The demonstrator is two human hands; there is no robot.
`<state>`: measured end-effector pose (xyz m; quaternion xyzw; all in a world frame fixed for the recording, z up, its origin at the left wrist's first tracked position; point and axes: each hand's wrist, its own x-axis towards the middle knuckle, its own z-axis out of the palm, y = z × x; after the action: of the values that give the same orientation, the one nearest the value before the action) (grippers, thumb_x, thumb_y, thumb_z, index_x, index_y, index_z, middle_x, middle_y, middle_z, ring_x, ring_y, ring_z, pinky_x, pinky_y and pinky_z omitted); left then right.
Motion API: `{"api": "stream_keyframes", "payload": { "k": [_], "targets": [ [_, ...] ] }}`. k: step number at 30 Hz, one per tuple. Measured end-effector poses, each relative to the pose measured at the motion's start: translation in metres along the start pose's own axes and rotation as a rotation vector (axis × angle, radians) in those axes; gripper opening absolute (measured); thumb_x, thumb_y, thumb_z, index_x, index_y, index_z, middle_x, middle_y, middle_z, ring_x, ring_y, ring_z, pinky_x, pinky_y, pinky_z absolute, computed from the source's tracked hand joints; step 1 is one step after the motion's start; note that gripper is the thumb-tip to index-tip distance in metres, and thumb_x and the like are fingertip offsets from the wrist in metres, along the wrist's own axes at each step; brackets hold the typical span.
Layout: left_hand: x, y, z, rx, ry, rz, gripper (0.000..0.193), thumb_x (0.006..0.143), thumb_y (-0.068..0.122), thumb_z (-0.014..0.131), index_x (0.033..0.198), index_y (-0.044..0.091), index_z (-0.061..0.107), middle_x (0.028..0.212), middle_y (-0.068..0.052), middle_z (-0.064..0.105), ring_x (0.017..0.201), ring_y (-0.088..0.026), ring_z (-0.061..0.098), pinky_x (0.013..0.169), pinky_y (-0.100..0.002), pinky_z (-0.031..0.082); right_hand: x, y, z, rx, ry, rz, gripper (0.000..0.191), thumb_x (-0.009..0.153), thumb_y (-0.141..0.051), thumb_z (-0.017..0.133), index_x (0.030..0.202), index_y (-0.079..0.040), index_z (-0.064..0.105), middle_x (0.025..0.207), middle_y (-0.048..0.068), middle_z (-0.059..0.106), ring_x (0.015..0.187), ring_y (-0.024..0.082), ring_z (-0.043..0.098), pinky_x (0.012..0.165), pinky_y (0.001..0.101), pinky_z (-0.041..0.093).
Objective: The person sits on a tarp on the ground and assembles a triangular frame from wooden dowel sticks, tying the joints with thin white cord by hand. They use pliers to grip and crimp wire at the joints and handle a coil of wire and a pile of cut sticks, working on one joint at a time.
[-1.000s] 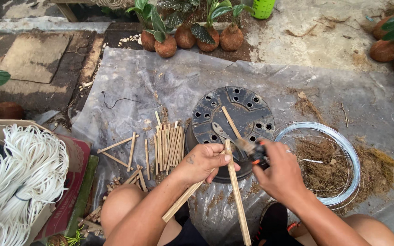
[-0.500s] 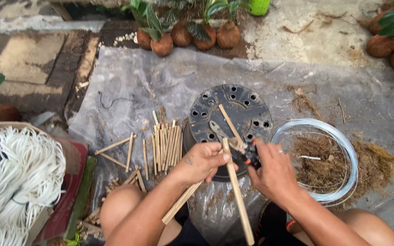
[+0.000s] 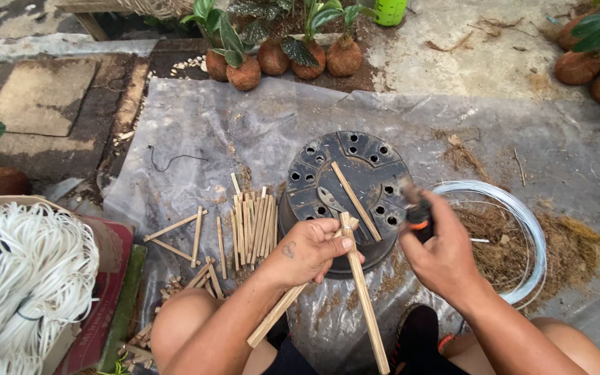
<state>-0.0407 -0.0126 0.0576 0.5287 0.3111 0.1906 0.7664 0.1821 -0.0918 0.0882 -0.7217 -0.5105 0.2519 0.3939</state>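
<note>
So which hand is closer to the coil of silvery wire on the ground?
Right. The right hand is just beside the coil of silvery wire; the left hand is across the upturned black pot.

Above the upturned black pot (image 3: 347,182), the left hand (image 3: 308,251) pinches closed while the right hand (image 3: 441,253) is fisted beside it.

An outdoor garden work spot: a plastic sheet (image 3: 196,132) spread on bare ground, husk-potted plants (image 3: 293,52) lined along the edge, a wire coil (image 3: 522,229), and split bamboo sticks (image 3: 251,226).
</note>
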Motion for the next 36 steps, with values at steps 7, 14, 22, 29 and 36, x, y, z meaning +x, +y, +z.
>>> {"api": "stream_keyframes", "payload": {
  "k": [7,14,22,29,36],
  "targets": [
    [-0.004,-0.004,0.004,-0.007,-0.023,-0.014,0.036,0.1,0.019,0.063,0.13,-0.002,0.064,0.094,-0.01,0.079,0.04,-0.003,0.045,0.037,-0.021,0.038,-0.003,0.007,0.003,-0.544,0.044,-0.549,0.073,0.066,-0.013,0.082,0.134,-0.005,0.056,0.099,0.014,0.06,0.092,0.033,0.059,0.081,0.0475,0.046],
    [0.001,0.002,0.004,0.023,0.0,0.007,0.037,0.099,0.018,0.063,0.131,-0.001,0.064,0.092,-0.01,0.079,0.04,-0.002,0.045,0.037,-0.021,0.038,-0.004,0.008,0.005,-0.603,0.018,-0.662,0.076,0.057,-0.011,0.082,0.129,-0.003,0.059,0.101,0.016,0.063,0.09,0.037,0.061,0.078,0.0504,0.047],
    [0.001,-0.002,0.008,0.052,-0.003,0.062,0.035,0.102,0.018,0.063,0.131,-0.001,0.066,0.094,-0.007,0.079,0.044,-0.002,0.046,0.04,-0.02,0.039,0.002,0.016,-0.002,-0.361,-0.166,-0.512,0.067,0.069,-0.007,0.079,0.133,-0.007,0.058,0.102,0.014,0.066,0.096,0.035,0.065,0.082,0.0443,0.052],
    [0.005,-0.006,0.014,0.014,0.017,0.044,0.036,0.102,0.019,0.059,0.135,0.004,0.06,0.098,-0.006,0.077,0.053,-0.003,0.055,0.042,-0.022,0.042,0.004,0.024,-0.011,0.209,-0.318,-0.024,0.066,0.085,-0.013,0.071,0.148,-0.014,0.053,0.102,0.004,0.074,0.09,0.008,0.066,0.082,0.0271,0.054],
    [0.01,-0.014,0.015,0.02,0.064,0.137,0.032,0.102,0.01,0.059,0.131,-0.002,0.062,0.104,-0.008,0.074,0.084,-0.01,0.064,0.075,-0.026,0.052,-0.002,0.017,-0.009,-0.156,-0.37,0.142,0.064,0.084,-0.021,0.076,0.146,-0.022,0.057,0.085,0.006,0.075,0.066,0.018,0.058,0.064,0.0342,0.053]
  ]
}}
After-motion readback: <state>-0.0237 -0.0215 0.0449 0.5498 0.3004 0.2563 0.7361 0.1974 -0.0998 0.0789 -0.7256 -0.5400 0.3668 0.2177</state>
